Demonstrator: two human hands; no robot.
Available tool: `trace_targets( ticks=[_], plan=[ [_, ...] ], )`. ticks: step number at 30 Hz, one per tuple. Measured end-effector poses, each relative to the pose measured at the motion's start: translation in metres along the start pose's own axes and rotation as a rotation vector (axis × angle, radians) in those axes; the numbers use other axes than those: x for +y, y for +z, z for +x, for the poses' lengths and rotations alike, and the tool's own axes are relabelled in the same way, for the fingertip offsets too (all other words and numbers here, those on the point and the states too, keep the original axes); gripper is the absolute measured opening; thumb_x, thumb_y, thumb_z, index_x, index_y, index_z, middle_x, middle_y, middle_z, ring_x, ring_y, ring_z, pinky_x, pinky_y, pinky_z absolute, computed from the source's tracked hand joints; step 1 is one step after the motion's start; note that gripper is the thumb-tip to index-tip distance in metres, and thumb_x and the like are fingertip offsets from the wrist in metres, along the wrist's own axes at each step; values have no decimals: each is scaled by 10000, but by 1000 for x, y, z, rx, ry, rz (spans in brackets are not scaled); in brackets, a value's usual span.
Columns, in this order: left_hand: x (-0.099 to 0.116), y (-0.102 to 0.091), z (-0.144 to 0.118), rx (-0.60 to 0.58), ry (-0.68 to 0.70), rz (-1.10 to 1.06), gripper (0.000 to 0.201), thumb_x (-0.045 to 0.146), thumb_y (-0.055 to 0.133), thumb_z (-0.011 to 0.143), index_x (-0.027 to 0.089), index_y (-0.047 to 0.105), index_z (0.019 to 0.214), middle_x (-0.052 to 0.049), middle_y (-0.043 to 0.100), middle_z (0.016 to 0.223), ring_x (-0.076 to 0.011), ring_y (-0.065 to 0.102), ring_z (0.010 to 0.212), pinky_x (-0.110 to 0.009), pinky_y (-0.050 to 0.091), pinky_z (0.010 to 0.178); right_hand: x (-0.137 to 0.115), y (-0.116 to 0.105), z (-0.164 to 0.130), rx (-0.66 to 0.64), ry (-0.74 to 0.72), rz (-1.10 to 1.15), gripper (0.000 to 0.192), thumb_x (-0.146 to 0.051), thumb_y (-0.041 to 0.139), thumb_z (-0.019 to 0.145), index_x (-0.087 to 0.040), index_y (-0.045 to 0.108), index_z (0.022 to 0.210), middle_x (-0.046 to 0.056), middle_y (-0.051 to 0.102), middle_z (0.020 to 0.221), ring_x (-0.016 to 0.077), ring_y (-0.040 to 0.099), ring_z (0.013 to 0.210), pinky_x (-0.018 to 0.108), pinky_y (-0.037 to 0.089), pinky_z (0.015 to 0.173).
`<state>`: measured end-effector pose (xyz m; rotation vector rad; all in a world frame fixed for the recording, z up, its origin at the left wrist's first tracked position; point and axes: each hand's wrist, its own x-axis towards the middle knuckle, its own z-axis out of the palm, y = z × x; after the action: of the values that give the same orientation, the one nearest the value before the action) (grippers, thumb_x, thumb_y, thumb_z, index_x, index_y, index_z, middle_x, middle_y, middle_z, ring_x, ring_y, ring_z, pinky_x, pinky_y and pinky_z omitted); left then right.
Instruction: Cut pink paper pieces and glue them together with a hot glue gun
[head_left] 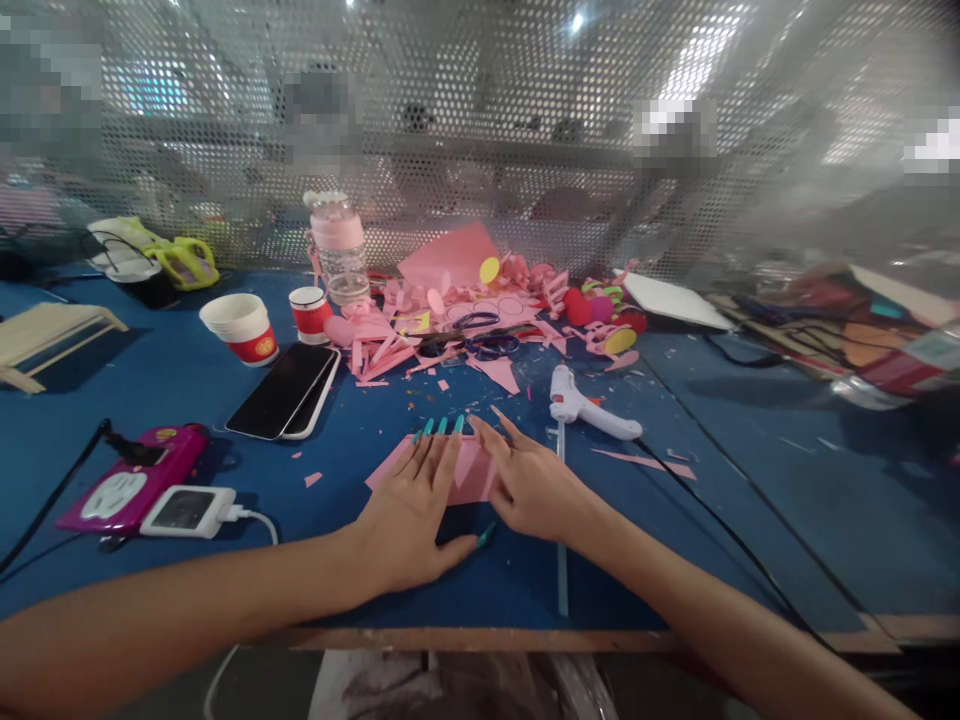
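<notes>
My left hand (416, 505) lies flat on a sheet of pink paper (471, 475), its teal-nailed fingers stretched toward the far edge and its thumb out to the side. Beside it, my right hand (536, 485) touches the paper's right part, with some fingers extended at the top edge and others bent; nothing shows in its grip. Both hands cover much of the sheet. Right of them rests a white hot glue gun (581, 405) with a long translucent glue stick (562, 570) pointing toward the table's front edge.
Pink paper scraps (386, 335) and dark-handled scissors (491, 345) are heaped at the back. To the left stand a pink-lidded bottle (337, 250), paper cups (244, 325), phones (277, 392) and a purple device (161, 460) with cables. The glue gun's cord (720, 520) runs front right.
</notes>
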<state>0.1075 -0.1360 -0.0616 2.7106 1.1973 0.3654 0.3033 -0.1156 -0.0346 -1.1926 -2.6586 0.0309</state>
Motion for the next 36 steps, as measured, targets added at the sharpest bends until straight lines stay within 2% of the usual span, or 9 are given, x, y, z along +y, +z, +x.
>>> trace_targets(
  ticks=[5,9,12,16,22,27,30,34,36],
  plan=[
    [0,-1,-1,37,-19,23,945,541,489,798,53,-14,1432,-296,283,1439,-410,255,1339,-558,261,1060,22,-8,2,297,30,94,465,-104,363,804,-137,449,1259,131,581,1256,217,537,1173,417,412,1018],
    [3,-7,-3,38,110,10,903,478,480,828,35,-20,1435,-294,246,1455,-402,191,1361,-552,223,1085,47,-20,2,575,274,19,388,-134,389,819,-182,475,1195,123,590,1193,240,557,1108,423,446,938],
    [5,-13,-2,-64,307,-66,902,459,503,819,60,-2,1450,-244,217,1485,-352,136,1388,-516,179,1118,63,-29,0,475,500,-125,434,-176,472,741,-121,466,1171,181,551,1158,325,496,1120,490,413,919],
    [3,-16,0,-169,343,-154,852,501,474,847,97,53,1467,-185,140,1518,-319,78,1404,-507,112,1135,76,-35,-6,118,785,-251,511,-307,547,691,-53,465,1127,243,490,1133,417,442,1101,510,420,829],
    [-7,-18,8,-235,330,-258,782,507,443,881,121,106,1471,-137,113,1529,-266,39,1414,-468,62,1149,94,-34,-19,-119,778,-279,518,-376,588,633,-91,487,1054,219,519,1066,395,471,1033,435,426,756],
    [-18,-28,18,-331,352,-324,659,385,415,920,145,144,1469,-104,140,1528,-228,67,1415,-447,70,1154,98,-32,-15,-126,730,-367,417,-305,572,645,-77,524,990,208,565,1013,357,521,968,409,412,775],
    [-24,-34,20,-395,305,-440,690,288,484,875,171,155,1470,-80,178,1525,-217,114,1410,-410,134,1152,100,-36,-11,-5,689,-249,330,-293,550,657,-89,543,915,192,604,935,321,559,910,396,416,792],
    [-26,-36,20,-426,323,-450,679,277,465,883,191,140,1473,-54,138,1536,-215,99,1412,-403,146,1149,96,-44,-10,240,682,231,264,-303,521,615,-151,534,831,126,648,819,249,600,747,347,459,657],
    [-26,-33,21,-400,378,-392,636,214,404,901,194,130,1474,-49,142,1536,-203,102,1411,-406,135,1150,88,-46,-10,235,682,636,214,-304,502,610,-164,537,768,76,644,664,197,590,572,302,452,525]
  ],
)
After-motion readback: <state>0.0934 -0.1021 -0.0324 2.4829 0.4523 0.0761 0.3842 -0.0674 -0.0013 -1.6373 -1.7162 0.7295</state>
